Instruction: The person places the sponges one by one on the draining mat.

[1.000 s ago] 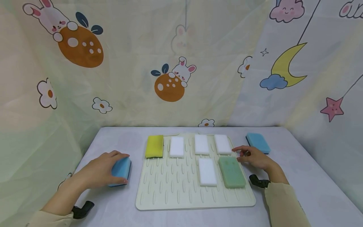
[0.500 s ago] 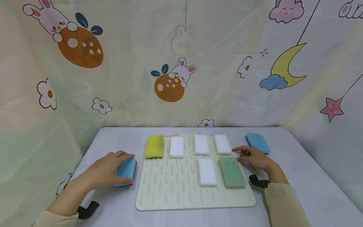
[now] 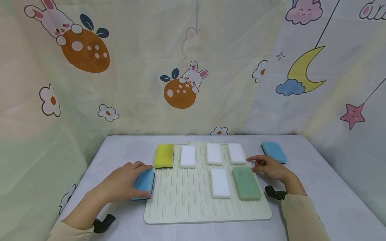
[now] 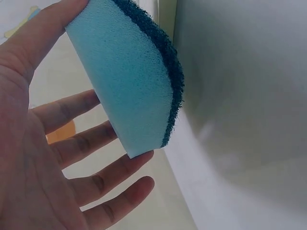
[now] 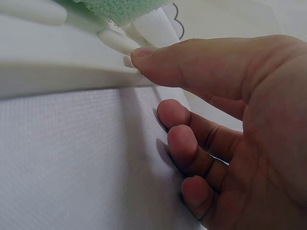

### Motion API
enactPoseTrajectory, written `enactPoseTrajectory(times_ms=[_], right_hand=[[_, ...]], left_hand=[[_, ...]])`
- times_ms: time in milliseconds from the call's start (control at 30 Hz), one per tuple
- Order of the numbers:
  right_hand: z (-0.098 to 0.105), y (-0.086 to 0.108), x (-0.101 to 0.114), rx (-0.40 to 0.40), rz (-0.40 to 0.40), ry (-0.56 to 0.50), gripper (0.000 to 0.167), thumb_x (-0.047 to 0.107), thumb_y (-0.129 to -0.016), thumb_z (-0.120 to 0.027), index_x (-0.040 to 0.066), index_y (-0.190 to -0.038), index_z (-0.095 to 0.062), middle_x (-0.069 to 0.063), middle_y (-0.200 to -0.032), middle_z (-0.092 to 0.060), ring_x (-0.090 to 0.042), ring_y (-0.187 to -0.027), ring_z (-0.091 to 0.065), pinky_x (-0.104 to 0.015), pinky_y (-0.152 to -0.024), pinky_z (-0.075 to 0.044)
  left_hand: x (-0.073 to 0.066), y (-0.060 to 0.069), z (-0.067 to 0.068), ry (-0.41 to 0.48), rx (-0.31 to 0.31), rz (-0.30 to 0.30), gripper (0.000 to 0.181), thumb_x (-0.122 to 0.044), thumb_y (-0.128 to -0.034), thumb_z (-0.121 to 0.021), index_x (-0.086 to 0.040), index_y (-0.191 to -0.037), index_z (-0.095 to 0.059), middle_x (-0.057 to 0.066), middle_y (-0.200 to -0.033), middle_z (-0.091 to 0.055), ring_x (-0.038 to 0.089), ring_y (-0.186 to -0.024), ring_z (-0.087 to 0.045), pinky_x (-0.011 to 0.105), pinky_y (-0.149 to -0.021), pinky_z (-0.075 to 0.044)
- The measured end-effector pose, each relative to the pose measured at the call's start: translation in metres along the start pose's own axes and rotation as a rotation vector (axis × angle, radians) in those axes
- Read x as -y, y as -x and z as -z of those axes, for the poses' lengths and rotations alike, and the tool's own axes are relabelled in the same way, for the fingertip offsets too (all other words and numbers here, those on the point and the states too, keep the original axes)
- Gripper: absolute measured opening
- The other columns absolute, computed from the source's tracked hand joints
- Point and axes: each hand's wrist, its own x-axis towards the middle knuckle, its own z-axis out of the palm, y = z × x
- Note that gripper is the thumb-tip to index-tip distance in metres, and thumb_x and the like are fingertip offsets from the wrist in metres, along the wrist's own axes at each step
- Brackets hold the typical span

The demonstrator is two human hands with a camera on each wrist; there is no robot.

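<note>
My left hand [image 3: 120, 182] holds a blue sponge [image 3: 144, 183] between thumb and fingers, at the left edge of a cream drying mat [image 3: 181, 209]. In the left wrist view this sponge [image 4: 127, 72] shows a dark, rough scouring layer on one face. My right hand [image 3: 272, 169] rests at the mat's right edge, thumb and index finger extended to it. The thumb [image 5: 182, 67] touches the rim in the right wrist view, with the other fingers bent below. A green sponge [image 3: 246, 183] lies on the mat beside that thumb.
On the mat lie a yellow sponge [image 3: 164, 156] and several white sponges [image 3: 220, 183]. Another blue sponge [image 3: 274, 152] sits on the white tabletop [image 3: 325, 187] behind my right hand. A patterned curtain [image 3: 135, 83] hangs at the back and sides.
My left hand has moved to the right with the blue sponge, from the tabletop to the mat's left edge. The right hand has stayed in place.
</note>
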Motion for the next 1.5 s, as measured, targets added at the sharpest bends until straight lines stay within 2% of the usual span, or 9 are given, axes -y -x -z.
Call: enactPoseTrajectory(times_ms=[533,833,1067,1267,1500], right_hand=[[-0.001,0.001,0.002,-0.002,-0.013,0.028,0.048,0.023,-0.094,-0.076,0.011,-0.139,-0.064,-0.008,-0.105,-0.059,-0.018,-0.082,-0.049,-0.028,-0.068,-0.042],[-0.001,-0.001,-0.001,-0.007,-0.014,0.033,0.048,0.023,-0.094,-0.075,0.011,-0.139,-0.064,-0.008,-0.106,-0.059,-0.019,-0.083,-0.049,-0.028,-0.069,-0.041],[0.0,-0.002,0.0,-0.001,-0.007,0.035,0.047,0.025,-0.094,-0.075,0.011,-0.137,-0.065,-0.008,-0.104,-0.058,-0.018,-0.083,-0.05,-0.029,-0.069,-0.043],[0.001,-0.004,-0.003,0.005,0.01,0.011,0.047,0.024,-0.093,-0.076,0.01,-0.137,-0.065,-0.006,-0.102,-0.059,-0.015,-0.08,-0.05,-0.026,-0.068,-0.045],[0.0,-0.002,-0.002,0.0,0.011,-0.018,0.048,0.021,-0.093,-0.076,0.009,-0.138,-0.065,-0.009,-0.104,-0.06,-0.016,-0.08,-0.049,-0.026,-0.067,-0.043]], left_hand=[[-0.028,-0.013,-0.011,-0.005,-0.008,-0.038,0.095,-0.076,-0.067,-0.082,-0.029,-0.146,-0.059,-0.003,-0.138,-0.062,0.02,-0.113,-0.06,0.046,-0.095,-0.053],[-0.051,-0.021,-0.013,0.0,-0.017,-0.093,0.094,-0.075,-0.0696,-0.081,-0.028,-0.147,-0.058,-0.002,-0.139,-0.062,0.022,-0.115,-0.059,0.046,-0.096,-0.051],[-0.065,-0.028,-0.014,-0.004,-0.009,-0.103,0.095,-0.079,-0.0701,-0.078,-0.029,-0.148,-0.057,0.0,-0.142,-0.061,0.027,-0.121,-0.059,0.05,-0.101,-0.05],[-0.076,-0.032,-0.016,0.0,-0.027,-0.142,0.095,-0.078,-0.0707,-0.078,-0.028,-0.148,-0.057,0.001,-0.139,-0.062,0.027,-0.118,-0.059,0.051,-0.1,-0.049],[-0.092,-0.041,-0.019,-0.02,-0.021,-0.157,0.094,-0.079,-0.0724,-0.076,-0.028,-0.149,-0.056,0.001,-0.139,-0.06,0.028,-0.119,-0.059,0.051,-0.101,-0.048]])
